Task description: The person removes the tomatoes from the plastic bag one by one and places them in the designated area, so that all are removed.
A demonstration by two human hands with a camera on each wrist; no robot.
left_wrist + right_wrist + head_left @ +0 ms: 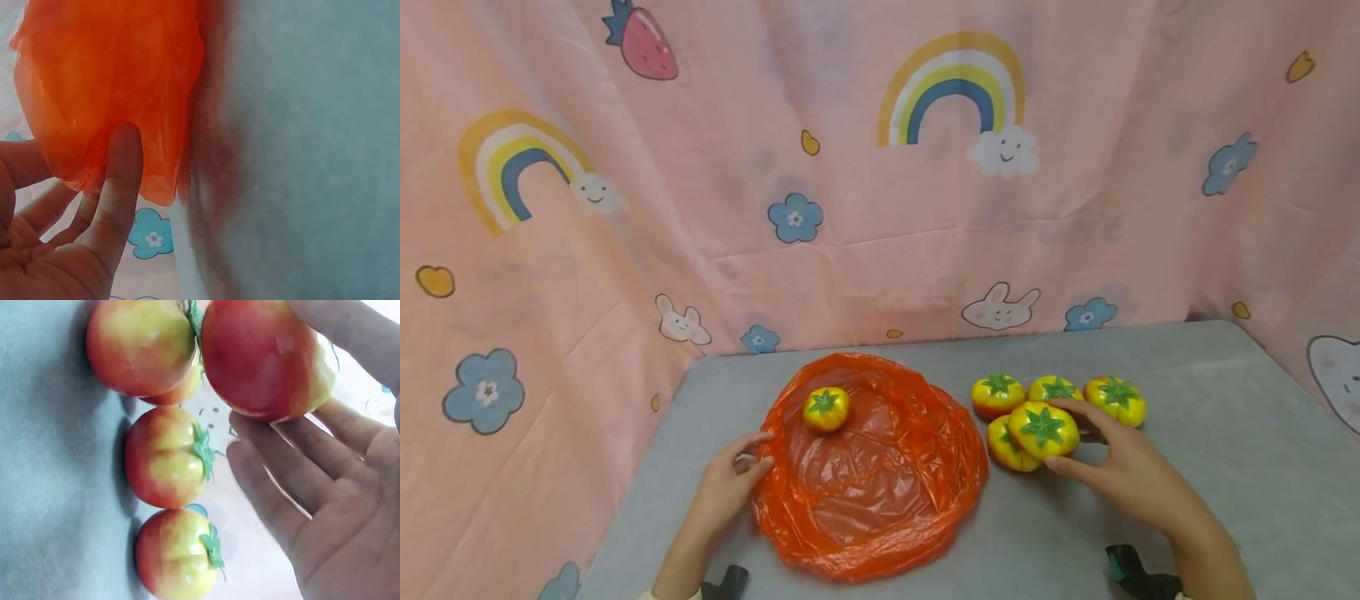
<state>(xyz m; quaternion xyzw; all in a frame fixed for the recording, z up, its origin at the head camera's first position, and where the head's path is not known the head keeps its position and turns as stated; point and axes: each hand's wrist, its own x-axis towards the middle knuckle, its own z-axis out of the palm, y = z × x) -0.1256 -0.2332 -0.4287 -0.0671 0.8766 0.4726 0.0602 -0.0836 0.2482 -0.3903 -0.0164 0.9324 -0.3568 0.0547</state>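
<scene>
Held fruit: round, yellow and red with a green star-shaped leaf cap, off the tabletop, right of the bag, overlapping the near loose fruit in the head view; contact between those two, cannot tell.
Right hand: clamped on held fruit, thumb on the near side, fingers on the far side; right wrist view shows its red underside.
Near loose fruit: on the tabletop, partly hidden under the held one, same colours.
Other loose fruits: three in a rough row behind, left one, middle one partly covered by held fruit and fingers, right one just beyond the right hand.
Bag: thin orange-red plastic, mouth spread wide and facing up, crumpled rim, on the tabletop left of the loose fruits.
Fruit in bag: one, toward the far left part inside, leaf cap up.
Left hand: at the bag's left side, thumb and fingers apart, touching the plastic.
Wrists: dark piece by each, left, right.
Tabletop: grey, under bag and fruits.
Backdrop: pink cloth behind and at both sides, printed with rainbows, blue flowers, rabbit faces, a strawberry.
</scene>
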